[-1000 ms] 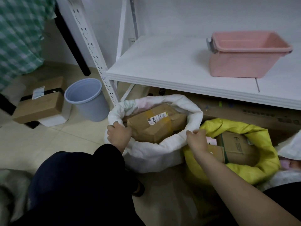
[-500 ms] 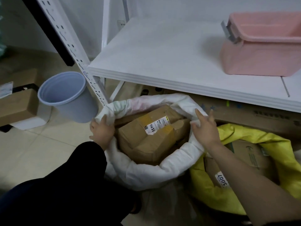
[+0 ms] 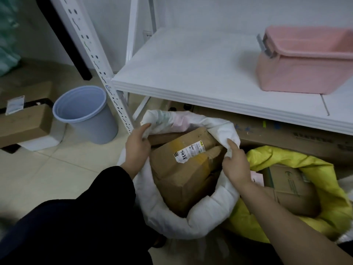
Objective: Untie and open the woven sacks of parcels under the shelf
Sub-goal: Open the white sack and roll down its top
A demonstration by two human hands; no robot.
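A white woven sack [image 3: 191, 217] stands open on the floor under the white shelf [image 3: 191, 73], its rim rolled down. A brown cardboard parcel [image 3: 181, 175] with a printed label fills its mouth. My left hand [image 3: 136, 148] grips the sack's left rim near the shelf post. My right hand [image 3: 236, 165] pinches the right rim, thumb on the cloth. To the right lies a yellow woven sack [image 3: 298, 161], also open, with cardboard boxes [image 3: 288, 182] inside.
A pink plastic bin [image 3: 305, 62] sits on the shelf at right. A grey-blue bucket [image 3: 86, 113] stands on the tiled floor left of the perforated shelf post [image 3: 99, 69]. Cardboard boxes [image 3: 24, 121] lie at far left. Flat cartons [image 3: 286, 134] lean behind the sacks.
Both hands have moved up along the white sack's rim toward the far side, still holding the cloth. The view has shifted closer to the sack.
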